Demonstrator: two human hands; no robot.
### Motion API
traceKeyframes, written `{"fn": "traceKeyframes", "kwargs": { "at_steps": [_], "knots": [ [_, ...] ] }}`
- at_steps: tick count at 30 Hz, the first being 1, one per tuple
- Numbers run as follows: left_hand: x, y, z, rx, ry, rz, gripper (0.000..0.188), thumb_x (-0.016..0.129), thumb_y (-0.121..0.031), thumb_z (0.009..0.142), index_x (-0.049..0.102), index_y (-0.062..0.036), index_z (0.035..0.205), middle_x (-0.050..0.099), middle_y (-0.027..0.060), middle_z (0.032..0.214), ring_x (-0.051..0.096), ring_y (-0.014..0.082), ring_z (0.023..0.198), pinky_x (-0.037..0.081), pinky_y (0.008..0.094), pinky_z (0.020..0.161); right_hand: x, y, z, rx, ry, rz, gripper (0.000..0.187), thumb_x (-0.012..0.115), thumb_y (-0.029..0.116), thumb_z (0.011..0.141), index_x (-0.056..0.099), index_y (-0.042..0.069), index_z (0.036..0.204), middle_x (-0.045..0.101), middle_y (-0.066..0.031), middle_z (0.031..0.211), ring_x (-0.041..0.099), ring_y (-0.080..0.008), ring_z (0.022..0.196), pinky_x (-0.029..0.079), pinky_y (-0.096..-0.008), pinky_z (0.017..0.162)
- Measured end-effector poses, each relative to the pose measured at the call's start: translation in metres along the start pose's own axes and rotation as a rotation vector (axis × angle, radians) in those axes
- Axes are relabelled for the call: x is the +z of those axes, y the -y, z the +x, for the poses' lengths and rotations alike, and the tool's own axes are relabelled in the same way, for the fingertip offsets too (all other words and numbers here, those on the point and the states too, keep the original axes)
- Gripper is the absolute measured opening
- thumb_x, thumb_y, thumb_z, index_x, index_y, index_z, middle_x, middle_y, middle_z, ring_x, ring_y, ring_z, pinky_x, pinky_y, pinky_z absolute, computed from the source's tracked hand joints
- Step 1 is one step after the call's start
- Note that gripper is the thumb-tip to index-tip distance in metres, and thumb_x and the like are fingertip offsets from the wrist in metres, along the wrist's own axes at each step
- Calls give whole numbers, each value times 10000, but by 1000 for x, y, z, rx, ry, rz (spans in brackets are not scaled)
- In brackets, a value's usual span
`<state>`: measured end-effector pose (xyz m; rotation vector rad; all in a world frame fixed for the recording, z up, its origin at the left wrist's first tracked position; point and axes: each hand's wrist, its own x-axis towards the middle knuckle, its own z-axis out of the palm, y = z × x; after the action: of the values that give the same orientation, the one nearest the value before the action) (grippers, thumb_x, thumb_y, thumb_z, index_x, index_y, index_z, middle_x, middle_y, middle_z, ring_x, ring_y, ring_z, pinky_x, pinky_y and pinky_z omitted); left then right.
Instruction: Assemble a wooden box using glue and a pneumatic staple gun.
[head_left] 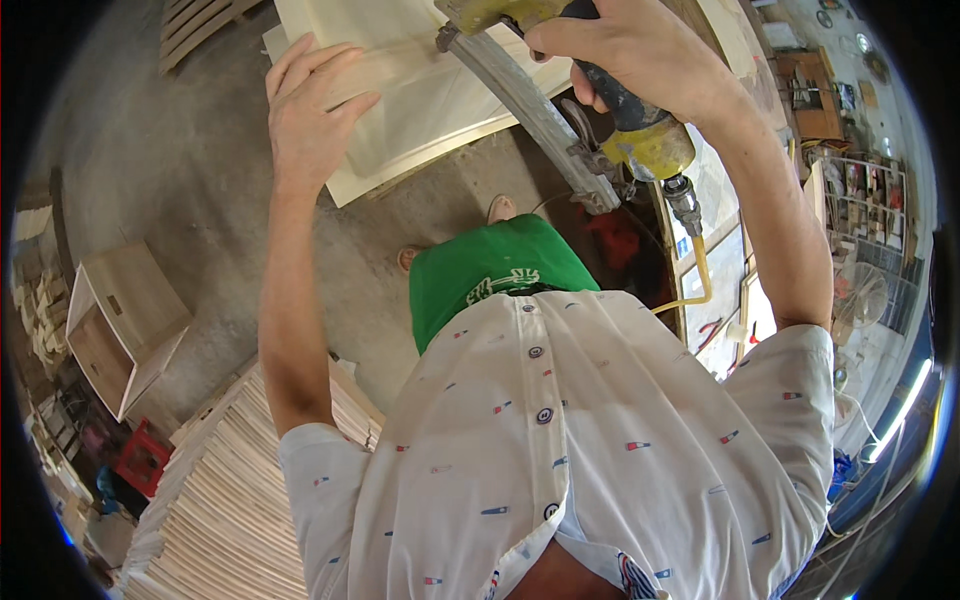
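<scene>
My right hand is wrapped around the black grip of a yellow pneumatic nail gun at the upper right. Its long grey magazine slants down from the nose, which is near the top edge of the view. A yellow air hose hangs from the fitting at the grip's end. Fingers spread, my left hand lies against the left edge of a pale wooden workpiece, which looks like a panel or box. The workpiece's far part is cut off by the view's top edge.
Behind the gun, a workbench carries small tools. At lower left is a stack of pale boards, with an open wooden box and red stool beyond. A pallet lies at upper left; shelves stand far right.
</scene>
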<state>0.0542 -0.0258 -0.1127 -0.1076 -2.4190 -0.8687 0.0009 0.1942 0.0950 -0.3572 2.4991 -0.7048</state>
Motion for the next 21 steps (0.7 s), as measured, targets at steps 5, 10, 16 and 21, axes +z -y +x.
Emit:
{"fn": "traceKeyframes", "kwargs": {
  "at_steps": [5, 10, 16, 21],
  "knots": [
    [-3, -4, -5, -31, 36, 57, 441, 797, -136, 679, 689, -110, 1105, 616, -18, 1199, 430, 230, 1269, 389, 358, 1039, -10, -19, 0, -125, 83, 66, 298, 597, 214, 874, 607, -67, 973, 609, -78, 680, 598, -140, 576, 477, -295, 524],
    [-4, -1, -4, 0, 36, 41, 450, 796, -123, 682, 683, -99, 1117, 615, 0, 1202, 426, 237, 1273, 383, 362, 1047, -41, -39, -25, -59, -16, 72, 240, 594, 189, 877, 652, -44, 889, 625, -63, 631, 594, -120, 557, 469, -286, 515],
    [-7, -2, -4, 8, 42, 36, 454, 797, -123, 684, 681, -103, 1122, 616, 3, 1202, 421, 243, 1280, 376, 363, 1053, -50, -83, -6, -25, -78, 61, 216, 613, 191, 856, 688, -12, 843, 648, -48, 631, 585, -107, 553, 448, -283, 518],
    [-8, -7, -2, -36, 68, 7, 448, 789, -95, 691, 682, -106, 1125, 616, 1, 1210, 419, 247, 1286, 369, 368, 1058, -44, -108, 6, -291, -273, -29, 246, 633, 210, 843, 684, -20, 912, 641, -43, 683, 580, -115, 641, 458, -299, 579]
  ]
}}
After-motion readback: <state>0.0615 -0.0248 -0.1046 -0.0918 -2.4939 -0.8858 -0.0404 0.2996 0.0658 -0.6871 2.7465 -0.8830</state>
